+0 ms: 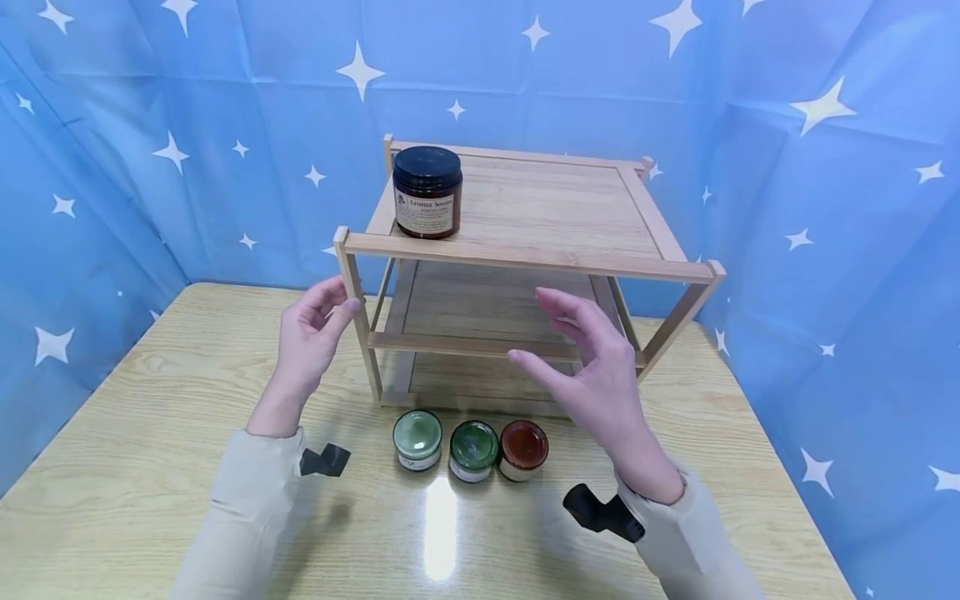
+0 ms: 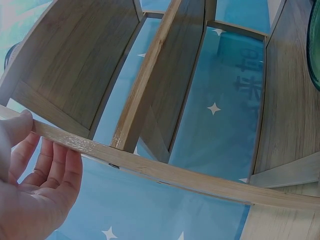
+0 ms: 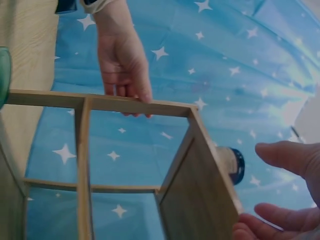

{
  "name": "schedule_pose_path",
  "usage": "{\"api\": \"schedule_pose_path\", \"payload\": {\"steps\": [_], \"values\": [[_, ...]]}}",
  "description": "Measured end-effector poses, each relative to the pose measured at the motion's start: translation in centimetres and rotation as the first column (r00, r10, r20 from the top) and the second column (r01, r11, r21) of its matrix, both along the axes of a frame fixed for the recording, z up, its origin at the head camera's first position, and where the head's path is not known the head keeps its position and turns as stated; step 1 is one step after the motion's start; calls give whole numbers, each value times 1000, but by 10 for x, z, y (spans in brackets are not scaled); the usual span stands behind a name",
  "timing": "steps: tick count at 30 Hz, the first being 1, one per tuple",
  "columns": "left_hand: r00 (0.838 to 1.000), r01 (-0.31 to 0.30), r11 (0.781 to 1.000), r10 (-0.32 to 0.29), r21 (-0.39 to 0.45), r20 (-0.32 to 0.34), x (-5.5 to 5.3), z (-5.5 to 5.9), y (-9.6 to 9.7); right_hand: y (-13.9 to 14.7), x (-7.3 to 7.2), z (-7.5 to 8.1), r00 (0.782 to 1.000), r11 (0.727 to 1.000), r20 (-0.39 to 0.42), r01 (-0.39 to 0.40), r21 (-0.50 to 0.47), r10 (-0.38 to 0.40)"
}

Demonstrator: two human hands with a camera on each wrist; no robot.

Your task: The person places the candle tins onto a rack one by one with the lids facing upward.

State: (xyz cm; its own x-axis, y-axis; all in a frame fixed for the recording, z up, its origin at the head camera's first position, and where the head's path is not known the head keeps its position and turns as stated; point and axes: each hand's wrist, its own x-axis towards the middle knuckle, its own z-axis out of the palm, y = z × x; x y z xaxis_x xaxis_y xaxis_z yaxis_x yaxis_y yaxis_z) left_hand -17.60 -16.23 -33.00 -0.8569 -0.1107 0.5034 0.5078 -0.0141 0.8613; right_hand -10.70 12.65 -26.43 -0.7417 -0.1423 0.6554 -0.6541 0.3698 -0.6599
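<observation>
A three-tier wooden shelf rack (image 1: 525,258) stands on the table. With thumb in front and fingers behind, my left hand (image 1: 315,325) holds its left front post; the left wrist view shows the fingers (image 2: 65,172) bent against the post (image 2: 150,167). My right hand (image 1: 592,358) is in front of the rack, thumb and fingers spread apart with nothing between them. A brown jar with a black lid (image 1: 427,192) and a printed label stands at the left of the top shelf. In front of the rack sit a pale green jar (image 1: 417,435), a dark green jar (image 1: 474,448) and a red-brown jar (image 1: 523,448).
The rack's middle shelf (image 1: 480,308) and bottom shelf (image 1: 472,375) lie below the top one. A blue star-printed curtain (image 1: 480,67) surrounds the wooden table (image 1: 150,433) at the back and sides. Both wrists wear black camera mounts.
</observation>
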Motion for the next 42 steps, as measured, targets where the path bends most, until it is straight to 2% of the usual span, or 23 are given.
{"api": "schedule_pose_path", "payload": {"steps": [12, 17, 27, 35, 42], "values": [[1000, -5, 1000, 5, 4, -5, 0, 2, 1, 17, 7, -34, 993, 997, 92, 63, 53, -68], [1000, -2, 1000, 2, 10, -4, 1, 1, 1, 21, 7, -48, 988, 996, 141, 58, 61, -66], [1000, 6, 1000, -6, 20, -12, 1, 1, 0, 25, 13, -73, 966, 991, 237, 83, 105, -106], [1000, 3, 1000, -3, 10, -18, 0, 1, 1, 28, 15, -88, 963, 987, 241, 94, 130, -124], [1000, 6, 1000, -6, 14, -20, 0, 1, 1, 31, 13, -107, 954, 983, 265, 103, 154, -141]]}}
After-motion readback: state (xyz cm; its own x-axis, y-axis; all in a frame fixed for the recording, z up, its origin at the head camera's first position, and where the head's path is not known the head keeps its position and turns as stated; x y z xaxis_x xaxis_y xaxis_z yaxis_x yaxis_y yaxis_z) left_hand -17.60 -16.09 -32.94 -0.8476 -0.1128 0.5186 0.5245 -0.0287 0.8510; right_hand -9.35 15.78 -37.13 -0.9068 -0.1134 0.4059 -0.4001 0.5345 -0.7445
